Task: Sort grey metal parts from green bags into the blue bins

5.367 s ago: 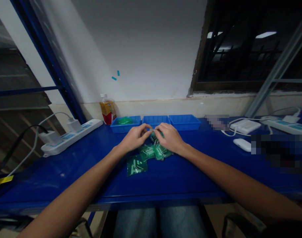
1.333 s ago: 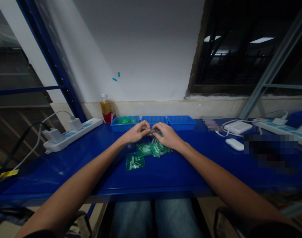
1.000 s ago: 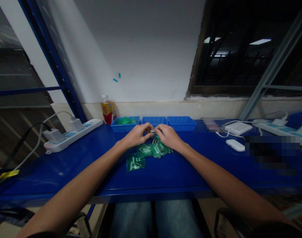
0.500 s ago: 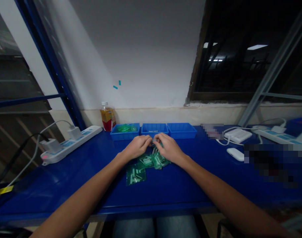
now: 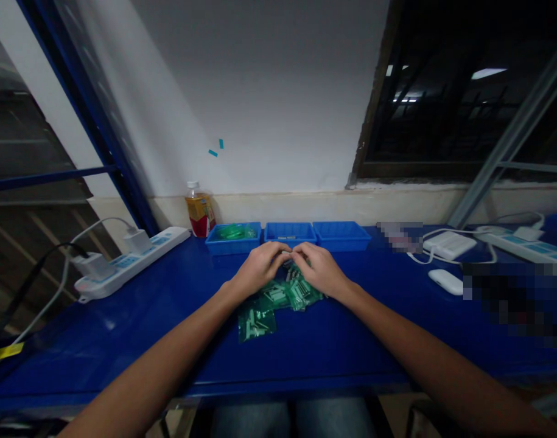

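Observation:
My left hand (image 5: 259,267) and my right hand (image 5: 320,269) meet at their fingertips just in front of the middle blue bin. Both are closed, thumbs and fingers pinched together, and whatever lies between them is too small to make out. Right below my hands lies a pile of green-tinted clear bags (image 5: 299,293) with small pale strip-like parts inside. Nearer to me, one flat green bag (image 5: 257,324) of similar parts rests on the blue table (image 5: 324,353). Some loose small metallic pieces seem to lie under my right fingers, partly hidden.
Three blue bins stand along the wall: the left bin (image 5: 235,246) holds green bags, the middle bin (image 5: 290,226) a few small parts, the right bin (image 5: 342,243) nothing visible. A drink bottle (image 5: 199,210), power strips (image 5: 132,261) and a white case (image 5: 446,281) sit around.
My fingertips have shifted slightly, the fingers now reaching forward and arched over the pile. The whole view has moved a little; bags and bins appear unmoved.

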`<state>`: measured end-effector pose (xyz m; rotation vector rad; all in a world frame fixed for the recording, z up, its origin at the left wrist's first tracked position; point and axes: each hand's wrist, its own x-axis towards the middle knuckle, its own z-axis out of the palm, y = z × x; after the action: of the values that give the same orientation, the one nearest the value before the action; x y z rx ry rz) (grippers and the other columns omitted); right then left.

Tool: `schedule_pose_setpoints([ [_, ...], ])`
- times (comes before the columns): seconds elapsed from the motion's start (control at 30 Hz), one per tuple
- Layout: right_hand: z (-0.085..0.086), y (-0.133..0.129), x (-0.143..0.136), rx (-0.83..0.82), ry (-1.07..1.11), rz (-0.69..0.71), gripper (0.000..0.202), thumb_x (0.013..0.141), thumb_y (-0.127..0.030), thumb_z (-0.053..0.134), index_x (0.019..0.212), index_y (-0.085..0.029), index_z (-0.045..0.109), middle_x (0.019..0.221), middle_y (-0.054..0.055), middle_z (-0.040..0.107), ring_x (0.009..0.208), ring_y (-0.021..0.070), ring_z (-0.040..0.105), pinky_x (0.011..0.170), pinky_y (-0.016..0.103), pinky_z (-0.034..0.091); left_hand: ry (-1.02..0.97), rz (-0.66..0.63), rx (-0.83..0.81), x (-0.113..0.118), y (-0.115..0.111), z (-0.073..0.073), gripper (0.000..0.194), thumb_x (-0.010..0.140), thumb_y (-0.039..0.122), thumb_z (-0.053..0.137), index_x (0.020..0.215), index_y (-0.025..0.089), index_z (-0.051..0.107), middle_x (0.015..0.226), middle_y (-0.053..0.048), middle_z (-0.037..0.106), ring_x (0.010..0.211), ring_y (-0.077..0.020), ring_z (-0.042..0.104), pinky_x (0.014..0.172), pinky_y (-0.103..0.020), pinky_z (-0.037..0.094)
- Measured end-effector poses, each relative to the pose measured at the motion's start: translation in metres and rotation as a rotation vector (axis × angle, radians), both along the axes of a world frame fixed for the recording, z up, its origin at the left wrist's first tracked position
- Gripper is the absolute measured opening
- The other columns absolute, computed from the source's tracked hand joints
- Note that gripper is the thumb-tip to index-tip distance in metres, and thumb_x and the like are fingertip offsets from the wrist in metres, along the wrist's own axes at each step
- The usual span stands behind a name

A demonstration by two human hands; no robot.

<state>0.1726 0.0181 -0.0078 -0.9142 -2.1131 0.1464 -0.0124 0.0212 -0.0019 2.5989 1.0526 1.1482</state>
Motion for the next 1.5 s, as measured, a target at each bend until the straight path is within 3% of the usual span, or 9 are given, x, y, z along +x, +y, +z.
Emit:
schedule_pose_setpoints([
  [0.17,0.004,-0.005,-0.001,0.062,-0.018,0.014,0.017,0.086,-0.025,0.056,0.101,-0.018,0.053,0.082,0.004,0.058,0.08,0.0185,0.057,0.075,0.03,0.044,-0.061,0.074,-0.105,-0.002,0.002,-0.001,0.021,0.093,0.028,0.043,0.089,0.017,0.061,0.084,-0.004,0.067,0.077,-0.0166,0.062,0.074,-0.027,0.045],
  [0.4,0.005,-0.006,-0.001,0.078,-0.145,-0.011,0.01,0.091,-0.023,0.047,0.094,-0.018,0.055,0.089,0.008,0.061,0.084,0.0207,0.056,0.076,0.033,0.044,-0.07,0.091,-0.27,0.002,-0.001,-0.003,0.039,0.095,0.036,0.035,0.072,0.016,0.059,0.065,-0.001,0.063,0.061,-0.0139,0.059,0.064,-0.023,0.043],
  [0.57,0.006,0.005,0.008,0.063,-0.16,-0.101,0.013,0.092,-0.024,0.045,0.088,-0.018,0.056,0.085,0.007,0.062,0.084,0.0217,0.056,0.075,0.035,0.041,0.002,0.051,-0.296,-0.004,0.012,-0.012,0.027,0.094,0.025,0.037,0.107,0.018,0.059,0.1,-0.006,0.066,0.091,-0.0181,0.061,0.083,-0.028,0.046],
  [0.63,0.006,0.011,0.015,0.036,-0.131,-0.136,0.012,0.092,-0.023,0.046,0.087,-0.019,0.056,0.084,0.007,0.062,0.083,0.0217,0.056,0.076,0.036,0.041,0.054,0.037,-0.288,-0.009,0.022,-0.018,0.034,0.091,0.014,0.037,0.12,0.02,0.054,0.113,-0.008,0.061,0.102,-0.0188,0.058,0.091,-0.03,0.045],
  [0.83,0.012,0.032,0.032,-0.034,0.059,-0.206,0.009,0.088,-0.021,0.049,0.091,-0.02,0.058,0.079,0.005,0.059,0.078,0.0191,0.057,0.072,0.031,0.044,0.207,0.128,-0.325,-0.011,0.033,-0.03,0.038,0.089,0.016,0.041,0.123,0.025,0.054,0.112,-0.007,0.056,0.098,-0.0205,0.06,0.087,-0.032,0.049],
  [0.97,0.026,0.071,0.017,-0.072,0.059,-0.215,0.012,0.079,-0.012,0.053,0.086,-0.019,0.059,0.079,0.004,0.062,0.073,0.0162,0.059,0.071,0.027,0.045,0.251,0.166,-0.335,-0.007,0.033,-0.03,0.04,0.09,0.016,0.04,0.127,0.026,0.051,0.106,-0.007,0.056,0.091,-0.0194,0.061,0.081,-0.03,0.051],
  [1.17,0.03,0.142,-0.033,-0.295,-0.372,-0.127,0.017,0.077,-0.01,0.053,0.088,-0.016,0.064,0.082,0.006,0.069,0.074,0.0168,0.062,0.066,0.024,0.042,0.22,0.17,-0.359,-0.009,0.037,-0.03,0.021,0.09,0.017,0.042,0.105,0.02,0.057,0.096,-0.007,0.055,0.085,-0.0189,0.06,0.078,-0.03,0.049],
  [1.3,0.024,0.153,-0.048,-0.33,-0.472,-0.076,0.018,0.074,-0.009,0.056,0.087,-0.017,0.066,0.08,0.008,0.07,0.071,0.019,0.064,0.062,0.025,0.041,0.125,0.153,-0.361,-0.012,0.035,-0.03,0.009,0.09,0.022,0.044,0.09,0.019,0.053,0.093,-0.007,0.056,0.082,-0.0187,0.058,0.076,-0.031,0.048],
  [1.5,0.026,0.15,-0.049,-0.345,-0.544,-0.014,0.015,0.083,-0.021,0.054,0.086,-0.016,0.068,0.086,0.011,0.071,0.079,0.0221,0.065,0.066,0.027,0.04,0.003,0.153,-0.355,-0.013,0.031,-0.026,0.014,0.093,0.026,0.042,0.09,0.018,0.052,0.088,-0.007,0.058,0.084,-0.019,0.056,0.078,-0.032,0.046],
])
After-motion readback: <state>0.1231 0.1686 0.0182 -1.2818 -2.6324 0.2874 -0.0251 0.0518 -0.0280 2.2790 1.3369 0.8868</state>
